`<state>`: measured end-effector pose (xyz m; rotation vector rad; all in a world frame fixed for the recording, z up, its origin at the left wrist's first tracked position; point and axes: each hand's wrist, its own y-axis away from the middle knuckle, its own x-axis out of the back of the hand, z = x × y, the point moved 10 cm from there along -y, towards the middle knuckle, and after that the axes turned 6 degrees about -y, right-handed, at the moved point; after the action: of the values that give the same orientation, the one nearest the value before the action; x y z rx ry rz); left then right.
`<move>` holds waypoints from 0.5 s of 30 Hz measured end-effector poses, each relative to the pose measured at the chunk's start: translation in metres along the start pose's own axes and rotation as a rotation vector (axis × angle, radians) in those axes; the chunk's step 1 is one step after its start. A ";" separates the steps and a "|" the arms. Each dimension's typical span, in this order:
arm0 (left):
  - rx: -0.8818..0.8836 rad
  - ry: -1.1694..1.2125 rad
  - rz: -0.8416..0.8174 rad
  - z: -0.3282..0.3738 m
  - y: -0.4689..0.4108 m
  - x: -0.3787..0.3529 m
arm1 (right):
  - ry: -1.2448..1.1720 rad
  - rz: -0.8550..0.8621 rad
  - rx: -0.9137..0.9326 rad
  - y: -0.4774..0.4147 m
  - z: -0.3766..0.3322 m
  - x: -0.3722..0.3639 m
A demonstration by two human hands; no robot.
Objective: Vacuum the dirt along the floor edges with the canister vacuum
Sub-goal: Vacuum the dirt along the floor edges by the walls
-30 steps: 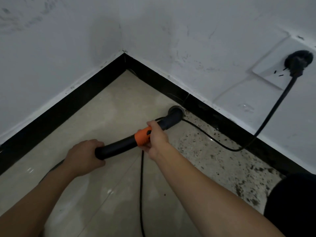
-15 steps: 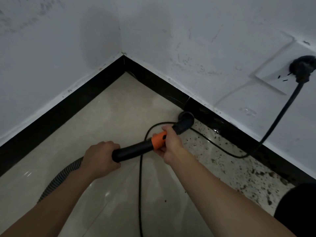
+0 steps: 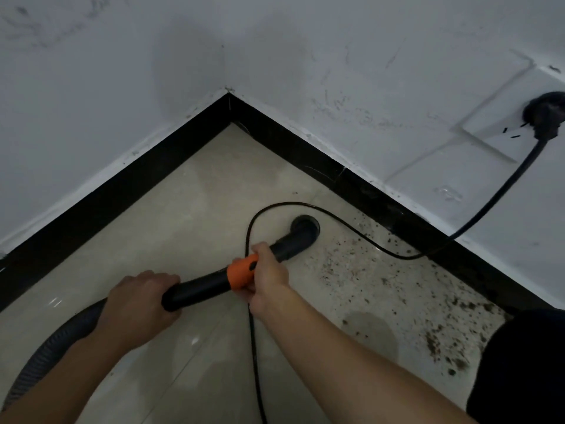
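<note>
A black vacuum tube [image 3: 198, 290] with an orange collar [image 3: 241, 273] slants down to the beige tiled floor. Its round nozzle [image 3: 304, 229] sits on the floor a little away from the right-hand black skirting [image 3: 367, 191]. My left hand [image 3: 137, 307] grips the tube's rear end, where the ribbed grey hose [image 3: 46, 356] joins. My right hand [image 3: 269, 275] holds the tube at the orange collar. Dark dirt specks [image 3: 412, 301] lie scattered over the floor to the right of the nozzle, thicker toward the skirting.
A black power cord [image 3: 382, 250] runs from a plug [image 3: 545, 117] in a white wall socket, loops round the nozzle and passes under my right wrist toward me. The two white walls meet at a corner [image 3: 227, 96]. A dark rounded shape [image 3: 526, 371] fills the lower right.
The nozzle has slid away from the right skirting and toward me, with both hands following. The cord loop now curves round the nozzle. More of the ribbed hose shows at lower left.
</note>
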<state>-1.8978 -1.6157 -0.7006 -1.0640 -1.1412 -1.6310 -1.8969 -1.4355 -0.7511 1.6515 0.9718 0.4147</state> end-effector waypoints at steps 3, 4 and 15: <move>0.106 0.049 0.061 -0.012 -0.003 0.003 | 0.082 -0.051 0.038 -0.006 -0.014 -0.022; 0.153 0.062 0.062 -0.016 -0.007 0.004 | 0.121 -0.076 0.051 -0.007 -0.021 -0.032; 0.068 0.073 0.022 0.024 -0.055 0.015 | 0.047 0.041 0.205 -0.011 -0.081 -0.012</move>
<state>-1.9496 -1.5837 -0.6940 -0.9631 -1.1253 -1.5902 -1.9648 -1.3931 -0.7327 1.8565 1.0444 0.3931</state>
